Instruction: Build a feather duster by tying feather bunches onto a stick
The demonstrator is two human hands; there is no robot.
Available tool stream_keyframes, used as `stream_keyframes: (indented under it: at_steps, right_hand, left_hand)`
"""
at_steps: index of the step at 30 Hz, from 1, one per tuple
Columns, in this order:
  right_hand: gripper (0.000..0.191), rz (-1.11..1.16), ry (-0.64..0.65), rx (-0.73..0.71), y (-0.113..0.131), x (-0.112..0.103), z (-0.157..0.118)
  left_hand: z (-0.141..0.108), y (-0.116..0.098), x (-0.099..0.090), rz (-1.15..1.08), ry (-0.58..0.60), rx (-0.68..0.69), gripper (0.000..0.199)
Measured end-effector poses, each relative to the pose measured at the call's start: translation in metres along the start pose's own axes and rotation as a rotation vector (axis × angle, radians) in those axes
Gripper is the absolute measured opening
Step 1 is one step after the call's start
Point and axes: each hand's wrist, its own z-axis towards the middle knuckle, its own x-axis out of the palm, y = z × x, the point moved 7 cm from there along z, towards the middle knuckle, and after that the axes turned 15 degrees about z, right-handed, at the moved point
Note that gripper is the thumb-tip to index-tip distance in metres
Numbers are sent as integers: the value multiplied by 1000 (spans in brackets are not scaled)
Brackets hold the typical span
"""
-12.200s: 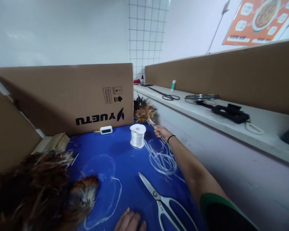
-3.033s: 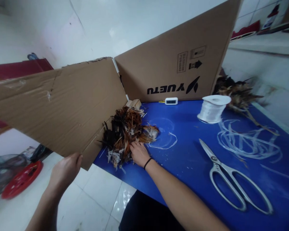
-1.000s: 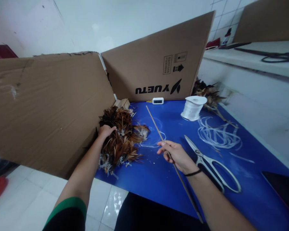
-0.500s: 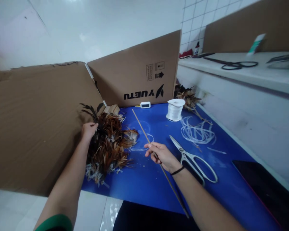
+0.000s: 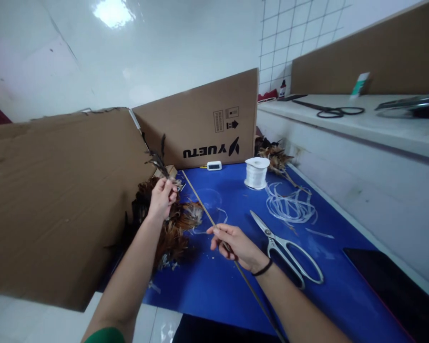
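My left hand (image 5: 162, 199) is closed in a pinch on a few dark feathers (image 5: 158, 162), held up by their lower ends with the tips pointing away. Beneath and beside it lies a heap of brown and black feathers (image 5: 177, 233). My right hand (image 5: 238, 245) grips a long thin stick (image 5: 200, 202), which slants from the far left down towards my lap. The stick's far tip is bare and comes close to my left hand. To the right of my right hand lie scissors (image 5: 284, 247) with pale metal handles, blades pointing away.
A white ribbon spool (image 5: 256, 173) stands towards the back, beside loose white ribbon (image 5: 291, 205). Cardboard walls (image 5: 200, 119) border the blue table (image 5: 214, 300). A small white digital device (image 5: 214, 166), more feathers (image 5: 275, 155) and a dark tablet-like object (image 5: 389, 286) also lie there. Black scissors (image 5: 338, 112) rest on a ledge.
My left hand has risen from the feather heap and moved right, carrying dark feathers towards the stick. My right hand keeps its hold, and the view has tilted slightly.
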Motion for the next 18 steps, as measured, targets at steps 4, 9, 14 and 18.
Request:
stream_keyframes:
  at_steps: [4, 9, 14, 18]
  right_hand:
    - [37, 7, 36, -5, 0, 5, -3]
    - [36, -22, 30, -15, -3, 11, -5]
    - [35, -82, 8, -14, -14, 16, -4]
    - [35, -122, -24, -15, -20, 15, -1]
  left_hand:
    - [-5, 10, 17, -54, 4, 16, 20]
    - [-1, 27, 16, -169, -107, -13, 16]
    - [-1, 45, 12, -237, -252, -152, 13]
    - [-6, 51, 13, -303, -257, -225, 10]
